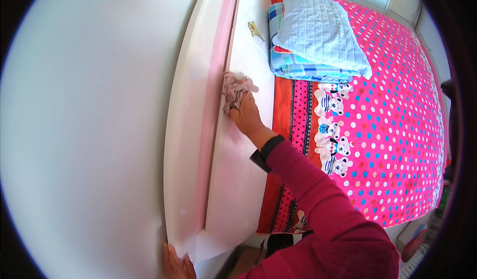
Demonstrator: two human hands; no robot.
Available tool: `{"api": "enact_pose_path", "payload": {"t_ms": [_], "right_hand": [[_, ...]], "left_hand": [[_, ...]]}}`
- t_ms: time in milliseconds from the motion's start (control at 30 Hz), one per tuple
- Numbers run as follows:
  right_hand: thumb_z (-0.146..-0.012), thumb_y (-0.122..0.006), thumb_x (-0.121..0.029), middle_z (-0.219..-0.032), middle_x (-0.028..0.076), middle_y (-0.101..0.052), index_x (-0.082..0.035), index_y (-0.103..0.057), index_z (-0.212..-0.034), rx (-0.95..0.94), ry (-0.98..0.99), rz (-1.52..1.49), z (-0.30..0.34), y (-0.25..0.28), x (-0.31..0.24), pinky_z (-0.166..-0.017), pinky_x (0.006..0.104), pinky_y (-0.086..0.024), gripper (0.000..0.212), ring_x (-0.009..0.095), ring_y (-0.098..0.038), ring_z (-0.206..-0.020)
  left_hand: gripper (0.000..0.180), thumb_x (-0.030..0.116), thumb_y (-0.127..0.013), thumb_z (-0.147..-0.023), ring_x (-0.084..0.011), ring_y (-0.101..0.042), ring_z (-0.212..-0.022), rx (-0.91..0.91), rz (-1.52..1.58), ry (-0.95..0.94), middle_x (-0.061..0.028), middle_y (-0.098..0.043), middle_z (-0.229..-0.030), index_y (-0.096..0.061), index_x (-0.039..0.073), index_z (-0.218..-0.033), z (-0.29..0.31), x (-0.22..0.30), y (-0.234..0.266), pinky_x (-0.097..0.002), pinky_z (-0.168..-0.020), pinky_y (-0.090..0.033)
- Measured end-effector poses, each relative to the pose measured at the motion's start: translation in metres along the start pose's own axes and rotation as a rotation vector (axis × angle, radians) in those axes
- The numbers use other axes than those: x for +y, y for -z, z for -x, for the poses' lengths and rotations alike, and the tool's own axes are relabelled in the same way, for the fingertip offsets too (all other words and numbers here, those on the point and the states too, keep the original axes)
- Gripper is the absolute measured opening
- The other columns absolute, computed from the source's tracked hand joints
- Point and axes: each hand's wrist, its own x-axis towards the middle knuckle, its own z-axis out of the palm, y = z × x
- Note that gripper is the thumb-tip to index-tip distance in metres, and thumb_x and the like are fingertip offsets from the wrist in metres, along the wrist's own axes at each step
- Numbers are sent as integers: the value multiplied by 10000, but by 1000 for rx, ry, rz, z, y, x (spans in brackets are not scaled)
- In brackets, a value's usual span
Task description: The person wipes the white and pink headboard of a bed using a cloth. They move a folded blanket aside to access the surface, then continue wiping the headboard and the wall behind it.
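My right hand (247, 114) is closed around a crumpled pale pink cloth (236, 90), which presses on the white headboard (238, 149) beside its pink stripe (214, 90). The arm, in a dark magenta sleeve with a black band at the wrist, stretches over from the lower right. At the bottom left, my left hand (176, 265) rests on the headboard's near end, fingers stretched out along the edge. Only its fingers and part of its back show. A gold crown-shaped ornament (256, 31) sits on the headboard beyond the cloth.
To the right is a bed with a pink dotted cover (387, 130) and a bear-patterned border (334, 130). A light blue quilted pillow (318, 28) lies on a folded plaid quilt (308, 72) against the headboard. A plain white wall (89, 130) runs along the left.
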Motion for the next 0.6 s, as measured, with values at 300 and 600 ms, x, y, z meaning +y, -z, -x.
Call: {"api": "enact_pose_path", "payload": {"t_ms": [300,600], "right_hand": [[-789,-564,-216,-1205,342,-549,29,-389,-1361,-13,2,6,-112,11,26,-999,499,-433,646,499,-522,-1130],[-808,-608,-263,-1027,259,-662,-102,-460,-1280,92,-31,121,-195,10,69,-832,492,-512,520,459,-628,-958]], "left_hand": [[563,174,-655,-924,-458,-529,-1203,-38,24,22,-277,-518,-1351,-439,-50,-1394,1,-2,2,-484,-1011,-444],[588,112,-680,-894,-492,-545,-1175,-114,10,56,-292,-518,-1346,-428,-52,-1400,7,-11,-2,-527,-974,-466]]}}
